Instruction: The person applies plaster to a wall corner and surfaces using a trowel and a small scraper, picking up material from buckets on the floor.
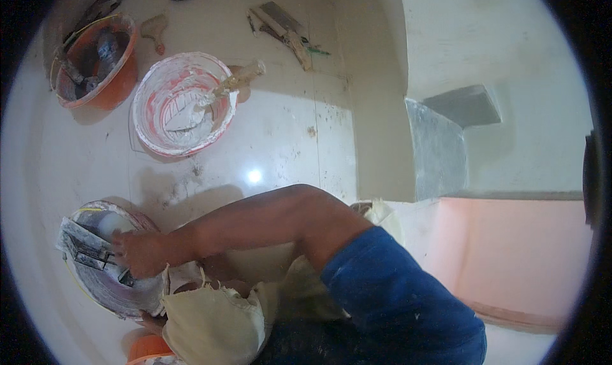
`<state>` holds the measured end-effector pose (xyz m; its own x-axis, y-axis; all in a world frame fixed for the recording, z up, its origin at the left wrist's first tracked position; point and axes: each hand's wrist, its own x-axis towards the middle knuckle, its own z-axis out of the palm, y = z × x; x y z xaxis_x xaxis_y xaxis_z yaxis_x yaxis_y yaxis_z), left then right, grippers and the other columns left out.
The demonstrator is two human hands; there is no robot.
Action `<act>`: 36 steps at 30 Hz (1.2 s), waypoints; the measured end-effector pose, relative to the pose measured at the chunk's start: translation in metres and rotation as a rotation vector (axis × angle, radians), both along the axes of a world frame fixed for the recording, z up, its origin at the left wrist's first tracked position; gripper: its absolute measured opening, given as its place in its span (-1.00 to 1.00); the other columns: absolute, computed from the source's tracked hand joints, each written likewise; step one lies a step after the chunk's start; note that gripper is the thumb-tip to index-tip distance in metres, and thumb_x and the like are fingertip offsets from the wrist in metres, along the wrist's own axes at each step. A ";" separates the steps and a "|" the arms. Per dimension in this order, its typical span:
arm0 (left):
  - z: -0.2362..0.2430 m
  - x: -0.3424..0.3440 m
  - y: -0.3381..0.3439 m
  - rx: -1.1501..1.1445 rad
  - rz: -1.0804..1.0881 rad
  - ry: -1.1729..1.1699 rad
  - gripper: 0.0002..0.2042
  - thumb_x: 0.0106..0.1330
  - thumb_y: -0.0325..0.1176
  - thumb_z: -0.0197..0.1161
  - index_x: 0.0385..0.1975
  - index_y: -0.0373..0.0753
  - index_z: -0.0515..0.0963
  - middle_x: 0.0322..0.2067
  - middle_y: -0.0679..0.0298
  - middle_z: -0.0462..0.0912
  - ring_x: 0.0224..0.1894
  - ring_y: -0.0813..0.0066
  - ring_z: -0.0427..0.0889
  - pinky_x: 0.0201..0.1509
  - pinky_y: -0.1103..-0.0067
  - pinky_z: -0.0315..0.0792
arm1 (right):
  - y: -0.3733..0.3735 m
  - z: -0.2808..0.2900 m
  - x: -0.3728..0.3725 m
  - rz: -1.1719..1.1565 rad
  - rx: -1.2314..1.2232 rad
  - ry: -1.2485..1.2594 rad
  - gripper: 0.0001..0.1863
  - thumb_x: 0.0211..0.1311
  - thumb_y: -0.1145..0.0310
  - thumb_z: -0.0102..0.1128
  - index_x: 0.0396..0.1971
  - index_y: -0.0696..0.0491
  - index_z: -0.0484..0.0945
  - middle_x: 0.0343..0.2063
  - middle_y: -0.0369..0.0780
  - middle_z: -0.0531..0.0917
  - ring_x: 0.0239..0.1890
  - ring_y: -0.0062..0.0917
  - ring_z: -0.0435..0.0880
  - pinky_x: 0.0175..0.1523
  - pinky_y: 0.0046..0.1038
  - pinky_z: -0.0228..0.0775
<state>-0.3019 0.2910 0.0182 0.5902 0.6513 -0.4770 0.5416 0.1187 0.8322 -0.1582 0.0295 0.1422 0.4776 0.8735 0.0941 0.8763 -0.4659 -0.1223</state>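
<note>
My right hand (141,253) reaches across from the right, over a bucket (127,301) smeared with white at the left. Its fingers are closed on a plastering trowel (83,241) with a whitened flat blade, tilted above the bucket's mouth. A rounded whitish surface (115,223) shows inside the bucket behind the trowel. Low on the bucket's near side, a bit of skin that looks like my left hand (153,320) shows by the rim, mostly hidden behind my beige trouser knee (217,320); its fingers cannot be made out.
Farther off stand a pink-and-white bucket (143,126) with white paste and a tool, and an orange bucket (118,88) of tools. A brush (154,32) and several scrapers (284,30) lie on the tiled floor. An orange container (148,347) is at the lower edge. A wall corner (382,110) rises at right.
</note>
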 end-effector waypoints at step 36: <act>0.010 0.012 -0.004 0.060 -0.089 0.057 -0.45 0.32 -0.02 0.08 0.20 -0.23 0.31 0.01 0.05 0.44 -0.31 0.21 0.58 -0.54 0.40 0.53 | -0.004 0.021 -0.004 -0.095 0.293 -0.264 -0.72 0.12 0.13 0.13 -0.21 -0.14 0.67 0.03 -0.24 0.57 0.16 -0.36 0.45 0.32 0.08 -0.02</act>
<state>-0.2904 0.2872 0.0282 0.6197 0.6262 -0.4731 0.5947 0.0187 0.8037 -0.1623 0.0257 0.1628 0.4808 0.7447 0.4629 0.8502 -0.5251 -0.0383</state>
